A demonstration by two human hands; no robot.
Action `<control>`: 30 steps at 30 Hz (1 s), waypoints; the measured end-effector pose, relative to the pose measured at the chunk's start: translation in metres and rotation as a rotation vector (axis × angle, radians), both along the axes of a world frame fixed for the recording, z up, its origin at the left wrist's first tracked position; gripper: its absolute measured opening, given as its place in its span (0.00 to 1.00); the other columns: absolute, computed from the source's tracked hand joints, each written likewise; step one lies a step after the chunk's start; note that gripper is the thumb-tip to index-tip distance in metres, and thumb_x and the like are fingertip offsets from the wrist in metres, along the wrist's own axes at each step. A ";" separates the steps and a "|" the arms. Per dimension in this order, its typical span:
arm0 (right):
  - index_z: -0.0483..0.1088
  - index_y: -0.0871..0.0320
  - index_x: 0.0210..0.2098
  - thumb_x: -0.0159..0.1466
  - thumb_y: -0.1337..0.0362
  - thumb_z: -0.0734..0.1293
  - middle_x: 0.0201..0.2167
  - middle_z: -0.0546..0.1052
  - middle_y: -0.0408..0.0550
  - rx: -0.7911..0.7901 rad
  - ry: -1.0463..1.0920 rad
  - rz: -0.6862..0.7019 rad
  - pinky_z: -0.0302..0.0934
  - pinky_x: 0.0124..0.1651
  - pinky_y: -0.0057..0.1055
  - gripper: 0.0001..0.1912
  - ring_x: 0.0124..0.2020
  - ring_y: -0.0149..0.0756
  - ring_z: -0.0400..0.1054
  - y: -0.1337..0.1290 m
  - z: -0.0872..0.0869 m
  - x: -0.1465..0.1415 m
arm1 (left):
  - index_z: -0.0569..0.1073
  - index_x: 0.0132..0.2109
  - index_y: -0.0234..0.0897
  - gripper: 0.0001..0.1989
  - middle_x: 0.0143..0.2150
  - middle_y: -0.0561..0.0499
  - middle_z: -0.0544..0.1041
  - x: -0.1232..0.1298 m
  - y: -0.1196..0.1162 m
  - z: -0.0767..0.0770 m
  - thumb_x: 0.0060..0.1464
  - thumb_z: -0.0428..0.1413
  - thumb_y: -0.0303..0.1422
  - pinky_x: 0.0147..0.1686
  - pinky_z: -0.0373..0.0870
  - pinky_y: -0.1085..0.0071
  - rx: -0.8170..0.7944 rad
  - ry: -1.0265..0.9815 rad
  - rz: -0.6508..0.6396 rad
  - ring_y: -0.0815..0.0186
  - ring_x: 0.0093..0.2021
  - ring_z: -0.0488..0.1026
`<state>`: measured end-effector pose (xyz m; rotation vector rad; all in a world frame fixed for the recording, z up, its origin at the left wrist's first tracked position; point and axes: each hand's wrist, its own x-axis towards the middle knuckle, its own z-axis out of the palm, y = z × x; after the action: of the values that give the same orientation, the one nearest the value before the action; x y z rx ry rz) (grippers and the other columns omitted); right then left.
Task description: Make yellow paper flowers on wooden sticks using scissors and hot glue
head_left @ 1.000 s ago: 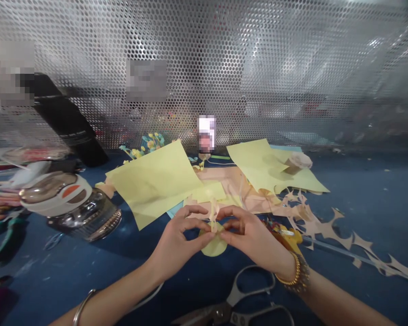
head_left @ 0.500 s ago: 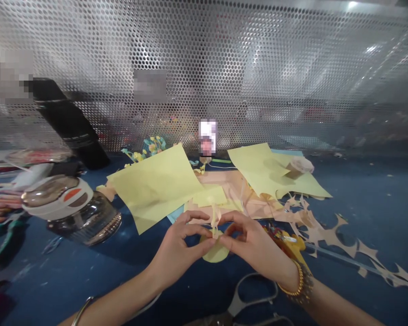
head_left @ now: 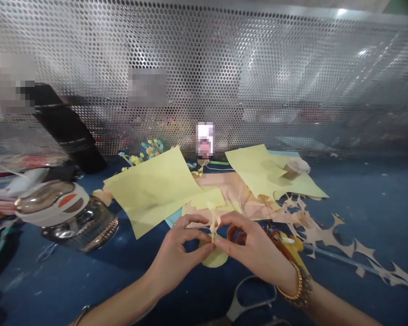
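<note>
My left hand [head_left: 180,249] and my right hand [head_left: 255,242] meet at the front middle of the blue table. Thumb and fingers of both are pinched around the lower part of a thin pale yellow paper strip [head_left: 213,219], which stands up between them. Directly below my fingertips is a round yellow paper piece [head_left: 216,260]; whether it is joined to the strip I cannot tell. Grey-handled scissors [head_left: 238,305] lie just in front of my right hand. Behind my hands are a small yellow paper piece [head_left: 209,198] and peach paper [head_left: 221,181].
Large yellow sheets lie left [head_left: 153,190] and right [head_left: 250,170] at the back. A clear jar with a white band [head_left: 63,203] and green-handled pliers [head_left: 2,246] are on the left. Peach paper scraps [head_left: 323,231] and a yellow tool [head_left: 292,244] lie right. Perforated metal [head_left: 204,59] stands behind.
The view has shifted slightly. Both hands keep their pinch at the strip, with the fingertips a little changed in position and the round paper still below them.
</note>
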<state>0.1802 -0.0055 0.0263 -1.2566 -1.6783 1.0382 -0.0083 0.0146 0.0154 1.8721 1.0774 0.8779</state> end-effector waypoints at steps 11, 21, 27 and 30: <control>0.69 0.52 0.37 0.55 0.65 0.70 0.35 0.70 0.41 -0.012 0.024 -0.022 0.60 0.30 0.27 0.10 0.30 0.30 0.64 0.002 0.004 0.004 | 0.78 0.29 0.44 0.04 0.47 0.49 0.70 0.000 -0.002 0.007 0.49 0.59 0.31 0.51 0.65 0.58 0.014 0.101 -0.044 0.59 0.49 0.69; 0.70 0.55 0.34 0.56 0.64 0.70 0.31 0.70 0.41 0.034 -0.036 0.048 0.57 0.26 0.25 0.06 0.27 0.27 0.63 0.011 0.019 0.007 | 0.78 0.32 0.45 0.04 0.46 0.49 0.70 0.004 0.005 0.012 0.51 0.58 0.34 0.50 0.65 0.60 0.095 0.114 -0.077 0.60 0.50 0.68; 0.68 0.54 0.32 0.55 0.64 0.70 0.33 0.68 0.40 0.020 -0.030 0.051 0.59 0.26 0.24 0.07 0.27 0.26 0.63 0.015 0.022 0.009 | 0.78 0.31 0.44 0.03 0.46 0.49 0.70 0.006 0.010 0.013 0.51 0.59 0.34 0.48 0.66 0.63 0.099 0.105 -0.084 0.62 0.49 0.69; 0.68 0.55 0.31 0.55 0.64 0.70 0.32 0.68 0.41 0.007 -0.019 0.067 0.60 0.27 0.24 0.06 0.28 0.28 0.63 0.019 0.022 0.010 | 0.78 0.32 0.44 0.03 0.46 0.49 0.70 0.008 0.012 0.014 0.52 0.58 0.33 0.47 0.66 0.63 0.105 0.099 -0.078 0.62 0.49 0.68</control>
<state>0.1900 0.0137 0.0482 -1.2163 -1.7469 1.0618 -0.0005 0.0270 0.0295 2.0487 1.0270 0.8182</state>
